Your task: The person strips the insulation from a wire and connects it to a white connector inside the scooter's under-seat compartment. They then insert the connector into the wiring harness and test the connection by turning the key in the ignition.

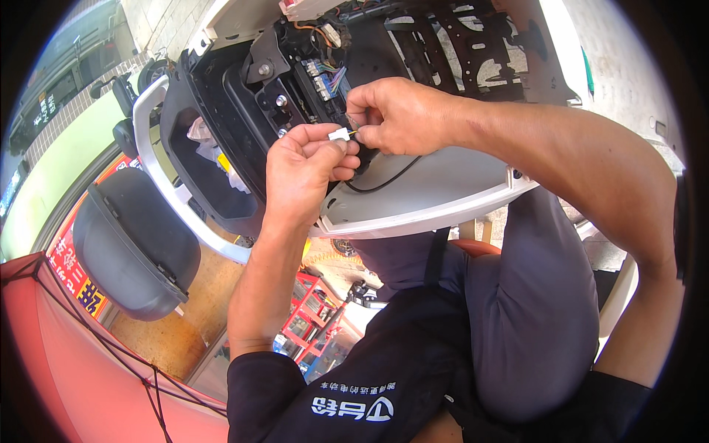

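My left hand [310, 166] pinches a small white plastic wire connector [338, 134] between thumb and fingers. At the connector's right end, the fingertips of my right hand [396, 119] grip a thin yellow wire [353, 132] that meets it. Something thin and greyish shows between the right fingers, too small to name. Just beyond both hands sits a wiring block with white plugs [323, 86] and multicoloured wires [338, 77], inside the opened body of a scooter-like vehicle. Below the hands a black cable [382, 187] curves over the inside of a pale body panel [437, 183].
A silver grab rail [160, 166] arches left of the open black storage bin [207, 166], which holds plastic bags [213, 149]. Farther left is a dark grey top case [135, 243]. A dark metal frame [471, 55] lies upper right, a red rack [310, 313] below.
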### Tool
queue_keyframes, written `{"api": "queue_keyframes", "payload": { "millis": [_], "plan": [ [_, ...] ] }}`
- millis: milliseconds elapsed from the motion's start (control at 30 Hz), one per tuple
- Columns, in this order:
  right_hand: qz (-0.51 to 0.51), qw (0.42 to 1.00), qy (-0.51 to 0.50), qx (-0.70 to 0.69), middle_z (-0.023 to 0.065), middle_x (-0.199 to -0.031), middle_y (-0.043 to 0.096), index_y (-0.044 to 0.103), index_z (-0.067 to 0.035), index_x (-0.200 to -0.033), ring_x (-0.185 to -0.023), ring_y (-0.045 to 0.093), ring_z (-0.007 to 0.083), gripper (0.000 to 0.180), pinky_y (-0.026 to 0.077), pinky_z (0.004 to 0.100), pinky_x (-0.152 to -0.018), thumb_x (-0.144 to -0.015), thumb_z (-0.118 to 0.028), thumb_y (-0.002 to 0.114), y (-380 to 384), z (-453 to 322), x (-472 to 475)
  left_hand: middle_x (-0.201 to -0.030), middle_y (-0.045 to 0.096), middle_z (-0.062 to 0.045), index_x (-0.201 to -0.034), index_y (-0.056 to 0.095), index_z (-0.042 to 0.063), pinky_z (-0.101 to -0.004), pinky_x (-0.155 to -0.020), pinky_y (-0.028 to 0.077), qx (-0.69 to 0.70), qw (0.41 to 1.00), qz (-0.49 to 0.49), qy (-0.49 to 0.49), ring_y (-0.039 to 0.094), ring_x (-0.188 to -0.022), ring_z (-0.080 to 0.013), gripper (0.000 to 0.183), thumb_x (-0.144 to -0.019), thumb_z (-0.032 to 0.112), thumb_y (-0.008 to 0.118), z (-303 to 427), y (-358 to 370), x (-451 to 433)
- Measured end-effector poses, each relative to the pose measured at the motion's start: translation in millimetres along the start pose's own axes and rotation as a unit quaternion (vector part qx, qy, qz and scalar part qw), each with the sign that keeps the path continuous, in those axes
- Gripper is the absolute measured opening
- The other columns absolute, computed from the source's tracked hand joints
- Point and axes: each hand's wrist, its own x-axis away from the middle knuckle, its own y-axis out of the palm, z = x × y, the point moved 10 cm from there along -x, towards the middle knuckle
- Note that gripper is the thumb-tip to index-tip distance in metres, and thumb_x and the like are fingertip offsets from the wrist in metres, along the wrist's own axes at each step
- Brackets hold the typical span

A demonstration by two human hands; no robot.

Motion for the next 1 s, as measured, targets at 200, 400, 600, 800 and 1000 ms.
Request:
{"api": "queue_keyframes", "payload": {
  "millis": [200, 400, 600, 800, 1000],
  "plan": [
    [-0.009, 0.999, -0.032, 0.01, 0.0029, -0.067, 0.058, 0.058, -0.002, -0.085, -0.061, 0.058, 0.0106, 0.007, 0.047, 0.0292, -0.056, -0.088, -0.006, 0.064, -2.0, -8.1, 1.1, -0.091, 0.071, -0.017, -0.109, 0.057, -0.008, -0.0265, -0.066, 0.059, 0.035, 0.999, -0.023, 0.004, 0.071, -0.075, -0.0189, 0.023, -0.089, -0.001, 0.064, -1.6, 1.7, -1.3],
    [0.019, 0.993, -0.069, 0.095, 0.0058, -0.065, 0.058, 0.06, -0.002, -0.08, -0.062, 0.058, 0.0153, 0.009, 0.046, 0.0338, -0.058, -0.084, -0.007, 0.067, -8.2, -19.7, 3.1, -0.093, 0.071, -0.017, -0.11, 0.057, -0.008, -0.0267, -0.069, 0.059, 0.052, 0.998, -0.042, 0.005, 0.072, -0.077, -0.0189, 0.023, -0.089, -0.001, 0.065, -0.2, 4.5, 0.3],
    [0.039, 0.985, -0.082, 0.15, 0.0096, -0.067, 0.062, 0.062, -0.002, -0.08, -0.063, 0.06, 0.0217, 0.009, 0.047, 0.0366, -0.06, -0.081, -0.008, 0.069, -11.1, -25.5, 5.9, -0.092, 0.071, -0.016, -0.11, 0.058, -0.009, -0.026, -0.069, 0.059, 0.011, 0.999, -0.044, 0.002, 0.072, -0.078, -0.018, 0.022, -0.089, -0.002, 0.065, 0.3, 8.8, -1.0],
    [0.041, 0.987, -0.064, 0.143, 0.0091, -0.068, 0.063, 0.062, -0.002, -0.081, -0.064, 0.061, 0.0211, 0.007, 0.048, 0.0361, -0.06, -0.082, -0.007, 0.068, -12.5, -24.4, 4.3, -0.097, 0.071, -0.017, -0.115, 0.057, -0.007, -0.0293, -0.072, 0.061, -0.001, 0.999, -0.038, 0.0, 0.072, -0.081, -0.02, 0.025, -0.092, -0.001, 0.063, -0.2, 7.3, -2.5],
    [0.028, 0.999, 0.02, 0.036, 0.0067, -0.072, 0.065, 0.062, -0.001, -0.09, -0.063, 0.061, 0.0132, 0.008, 0.05, 0.0312, -0.059, -0.087, -0.007, 0.066, -14.4, -8.9, 4.6, -0.098, 0.071, -0.017, -0.115, 0.058, -0.007, -0.0299, -0.073, 0.061, 0.017, 0.999, -0.038, 0.007, 0.072, -0.082, -0.0209, 0.022, -0.094, 0.001, 0.06, 0.6, 7.6, -1.8]
  ]
}}
